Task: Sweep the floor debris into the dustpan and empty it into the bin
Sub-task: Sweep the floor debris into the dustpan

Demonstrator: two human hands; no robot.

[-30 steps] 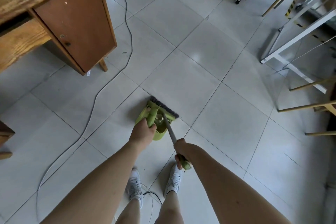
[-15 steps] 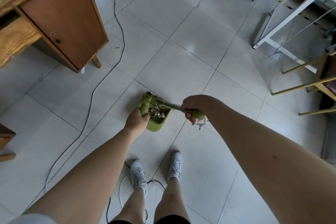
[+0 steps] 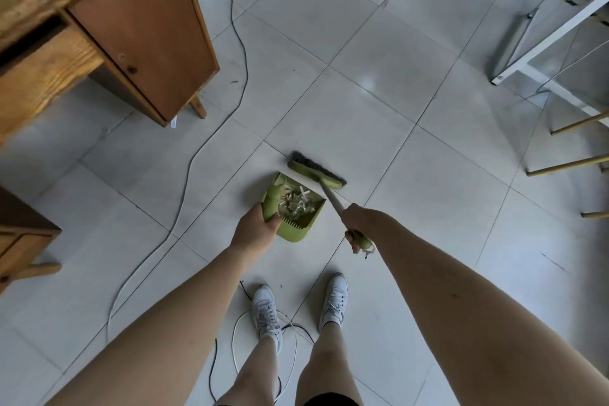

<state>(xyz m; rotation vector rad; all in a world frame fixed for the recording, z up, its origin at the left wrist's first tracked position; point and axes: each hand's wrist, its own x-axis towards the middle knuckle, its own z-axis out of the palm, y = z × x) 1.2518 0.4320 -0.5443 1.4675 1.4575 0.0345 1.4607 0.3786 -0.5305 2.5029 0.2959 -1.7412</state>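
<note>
A green dustpan point(image 3: 298, 229) sits in the middle of the view, gripped at its left side by my left hand point(image 3: 255, 229). Pale scraps of debris point(image 3: 296, 203) lie piled inside it. My right hand point(image 3: 361, 224) is closed around the handle of a green broom. The broom head point(image 3: 316, 170), with dark bristles, is just beyond the dustpan's mouth, above the tiled floor. No bin is in view.
A wooden cabinet point(image 3: 145, 30) stands at the upper left, with a white cable point(image 3: 184, 181) running across the floor tiles. More cables point(image 3: 263, 339) loop around my white shoes. White frame legs point(image 3: 540, 43) and chair legs point(image 3: 566, 165) stand at the right.
The broom head has swung out from over the dustpan to just beyond its mouth. The debris now lies in the pan, and the camera has risen away from the floor.
</note>
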